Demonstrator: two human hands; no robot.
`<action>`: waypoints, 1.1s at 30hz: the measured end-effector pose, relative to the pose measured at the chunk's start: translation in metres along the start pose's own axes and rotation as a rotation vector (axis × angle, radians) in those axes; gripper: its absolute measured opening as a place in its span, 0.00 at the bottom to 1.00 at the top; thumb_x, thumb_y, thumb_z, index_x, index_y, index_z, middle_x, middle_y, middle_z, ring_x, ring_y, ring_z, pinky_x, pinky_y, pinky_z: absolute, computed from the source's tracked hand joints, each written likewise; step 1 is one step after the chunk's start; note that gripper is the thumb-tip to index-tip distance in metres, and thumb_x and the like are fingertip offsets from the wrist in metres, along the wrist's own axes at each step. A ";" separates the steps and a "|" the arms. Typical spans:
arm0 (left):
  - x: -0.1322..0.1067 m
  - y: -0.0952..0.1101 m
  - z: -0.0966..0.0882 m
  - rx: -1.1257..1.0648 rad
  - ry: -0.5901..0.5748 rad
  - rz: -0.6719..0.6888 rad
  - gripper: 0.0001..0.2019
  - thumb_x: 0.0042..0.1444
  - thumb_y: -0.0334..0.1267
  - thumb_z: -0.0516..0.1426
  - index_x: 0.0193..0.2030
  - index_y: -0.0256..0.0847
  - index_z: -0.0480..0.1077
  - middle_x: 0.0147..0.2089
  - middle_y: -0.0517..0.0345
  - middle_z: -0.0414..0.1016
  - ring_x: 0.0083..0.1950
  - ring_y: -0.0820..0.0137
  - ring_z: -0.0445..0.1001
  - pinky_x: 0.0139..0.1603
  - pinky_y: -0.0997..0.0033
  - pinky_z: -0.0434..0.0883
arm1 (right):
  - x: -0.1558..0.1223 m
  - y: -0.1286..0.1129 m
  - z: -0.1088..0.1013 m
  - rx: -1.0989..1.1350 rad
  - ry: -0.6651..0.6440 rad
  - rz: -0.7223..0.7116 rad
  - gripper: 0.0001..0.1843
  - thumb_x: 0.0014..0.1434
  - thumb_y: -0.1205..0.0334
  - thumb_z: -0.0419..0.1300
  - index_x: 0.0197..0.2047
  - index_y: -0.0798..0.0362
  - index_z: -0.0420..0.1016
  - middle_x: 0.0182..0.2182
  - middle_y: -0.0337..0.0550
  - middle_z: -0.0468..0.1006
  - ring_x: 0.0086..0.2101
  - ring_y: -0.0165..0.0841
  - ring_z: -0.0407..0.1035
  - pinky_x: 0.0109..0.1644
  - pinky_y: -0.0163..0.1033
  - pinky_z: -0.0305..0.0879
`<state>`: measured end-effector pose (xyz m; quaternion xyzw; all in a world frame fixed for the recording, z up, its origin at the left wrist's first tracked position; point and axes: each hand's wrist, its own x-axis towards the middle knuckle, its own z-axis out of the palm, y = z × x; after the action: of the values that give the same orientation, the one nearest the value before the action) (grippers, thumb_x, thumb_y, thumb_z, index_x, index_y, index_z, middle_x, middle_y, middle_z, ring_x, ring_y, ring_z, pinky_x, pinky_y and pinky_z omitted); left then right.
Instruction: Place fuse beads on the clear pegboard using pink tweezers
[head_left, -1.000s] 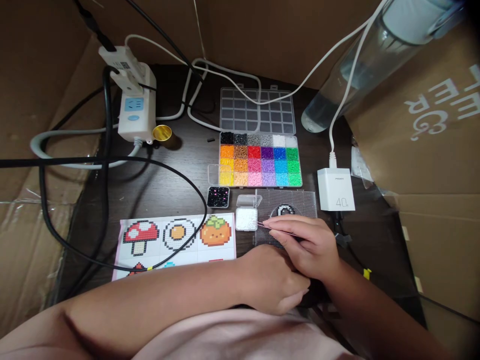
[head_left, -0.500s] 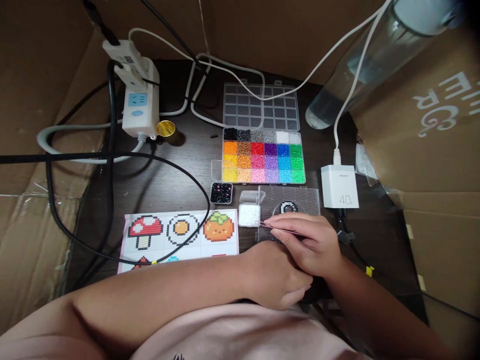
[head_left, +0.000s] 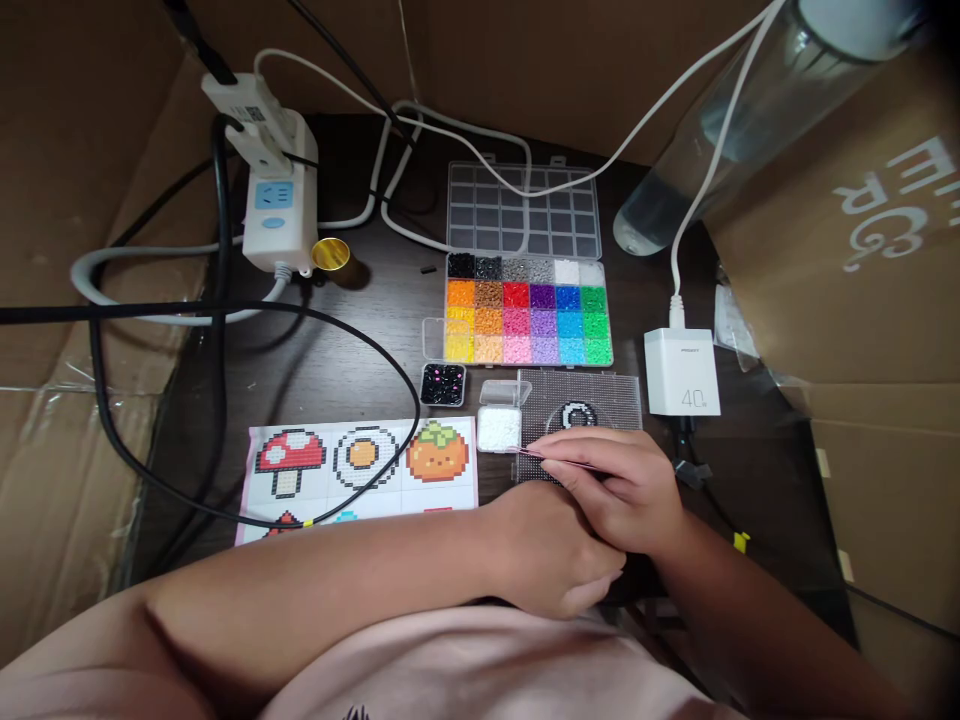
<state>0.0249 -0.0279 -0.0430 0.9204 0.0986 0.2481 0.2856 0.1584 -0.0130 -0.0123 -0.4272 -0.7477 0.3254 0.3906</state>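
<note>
Tweezers [head_left: 556, 461] pinched by the right hand [head_left: 622, 492], which covers part of the pegboard [head_left: 600, 392]; left hand [head_left: 551, 555] curled, grip unclear.

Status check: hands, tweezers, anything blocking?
Right hand pinching tweezers, tips at pegboard edge by white bead box. Left hand curled beside it. Cable crosses pattern sheet.

On the dark table [head_left: 360, 370], the right hand [head_left: 622, 495] held thin tweezers [head_left: 559, 462] in a closed grip over the clear pegboard [head_left: 607, 392], their tips just beside the small box of white beads [head_left: 499, 430], while the left hand [head_left: 555, 555] lay curled against the right hand, nearer the person.
</note>
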 end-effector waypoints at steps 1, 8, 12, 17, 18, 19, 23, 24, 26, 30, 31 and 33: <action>0.000 0.000 0.000 0.002 0.002 -0.004 0.10 0.54 0.35 0.55 0.24 0.40 0.73 0.23 0.56 0.73 0.24 0.66 0.67 0.23 0.62 0.58 | 0.000 0.000 0.000 0.001 0.003 0.001 0.10 0.58 0.73 0.61 0.38 0.53 0.83 0.33 0.44 0.85 0.35 0.33 0.81 0.40 0.34 0.80; -0.001 -0.001 0.000 0.005 -0.010 -0.018 0.12 0.55 0.36 0.55 0.23 0.41 0.73 0.22 0.57 0.73 0.23 0.66 0.67 0.23 0.62 0.57 | 0.001 0.000 0.000 0.004 0.008 0.007 0.10 0.58 0.74 0.61 0.38 0.53 0.83 0.34 0.44 0.85 0.35 0.33 0.81 0.40 0.34 0.80; -0.002 -0.001 0.001 0.008 -0.042 -0.039 0.12 0.56 0.37 0.54 0.24 0.41 0.73 0.22 0.57 0.73 0.23 0.66 0.68 0.23 0.62 0.58 | 0.001 0.000 0.000 0.003 0.003 0.016 0.10 0.58 0.74 0.61 0.37 0.53 0.83 0.33 0.44 0.85 0.35 0.33 0.81 0.40 0.34 0.80; -0.001 0.000 0.002 0.006 -0.026 -0.037 0.12 0.56 0.37 0.54 0.23 0.42 0.72 0.21 0.58 0.71 0.22 0.66 0.66 0.22 0.62 0.56 | 0.001 0.000 -0.001 0.003 -0.006 0.006 0.10 0.58 0.74 0.61 0.37 0.53 0.83 0.33 0.44 0.85 0.35 0.33 0.81 0.40 0.34 0.79; -0.001 -0.001 0.002 0.005 -0.021 -0.037 0.13 0.56 0.37 0.54 0.22 0.42 0.72 0.21 0.58 0.71 0.22 0.66 0.66 0.22 0.62 0.56 | 0.001 0.000 -0.001 0.005 -0.005 0.004 0.10 0.58 0.74 0.61 0.37 0.53 0.83 0.33 0.44 0.85 0.35 0.33 0.81 0.40 0.33 0.79; -0.001 -0.001 0.001 0.005 -0.019 -0.035 0.13 0.56 0.37 0.54 0.22 0.42 0.72 0.21 0.58 0.71 0.23 0.66 0.66 0.22 0.62 0.57 | 0.001 0.000 -0.001 0.007 -0.002 0.003 0.10 0.58 0.74 0.61 0.37 0.53 0.83 0.33 0.44 0.85 0.35 0.33 0.81 0.40 0.33 0.79; -0.002 0.000 0.000 0.000 -0.048 -0.041 0.12 0.57 0.37 0.54 0.23 0.42 0.71 0.23 0.58 0.72 0.24 0.67 0.67 0.24 0.62 0.60 | 0.002 -0.001 -0.002 0.016 0.011 0.007 0.10 0.58 0.75 0.61 0.37 0.54 0.83 0.33 0.45 0.85 0.35 0.32 0.81 0.41 0.32 0.79; -0.002 0.000 -0.001 -0.006 -0.058 -0.051 0.12 0.58 0.37 0.54 0.24 0.42 0.70 0.24 0.59 0.73 0.25 0.67 0.68 0.24 0.62 0.61 | 0.002 -0.001 -0.004 0.019 0.019 0.008 0.10 0.57 0.75 0.61 0.37 0.54 0.83 0.33 0.45 0.85 0.35 0.32 0.81 0.41 0.32 0.79; -0.003 0.000 -0.003 -0.023 -0.079 -0.070 0.11 0.58 0.38 0.53 0.25 0.41 0.70 0.26 0.59 0.74 0.27 0.67 0.70 0.26 0.63 0.63 | 0.002 -0.001 -0.009 0.022 0.047 0.017 0.11 0.57 0.75 0.62 0.38 0.53 0.83 0.34 0.43 0.85 0.36 0.32 0.81 0.42 0.33 0.79; -0.003 0.000 -0.007 -0.028 -0.122 -0.083 0.12 0.61 0.38 0.52 0.28 0.41 0.70 0.26 0.60 0.73 0.26 0.69 0.70 0.27 0.65 0.66 | -0.006 0.002 -0.032 0.001 0.213 0.102 0.14 0.56 0.76 0.64 0.40 0.48 0.83 0.37 0.39 0.85 0.36 0.32 0.80 0.43 0.35 0.79; -0.002 -0.001 -0.007 -0.025 -0.123 -0.083 0.12 0.62 0.38 0.51 0.28 0.41 0.70 0.25 0.60 0.73 0.25 0.70 0.69 0.27 0.66 0.67 | -0.010 0.004 -0.038 -0.017 0.272 0.134 0.15 0.56 0.76 0.64 0.40 0.47 0.83 0.38 0.39 0.85 0.35 0.32 0.80 0.42 0.36 0.79; -0.001 -0.001 -0.008 -0.021 -0.112 -0.081 0.13 0.62 0.37 0.50 0.28 0.40 0.69 0.26 0.59 0.73 0.25 0.70 0.69 0.29 0.66 0.68 | -0.018 0.009 -0.047 -0.053 0.374 0.198 0.14 0.56 0.75 0.65 0.40 0.45 0.84 0.38 0.38 0.85 0.34 0.32 0.80 0.41 0.37 0.80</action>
<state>0.0195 -0.0234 -0.0386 0.9250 0.1170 0.1855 0.3103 0.2083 -0.0182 -0.0021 -0.5616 -0.6249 0.2572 0.4774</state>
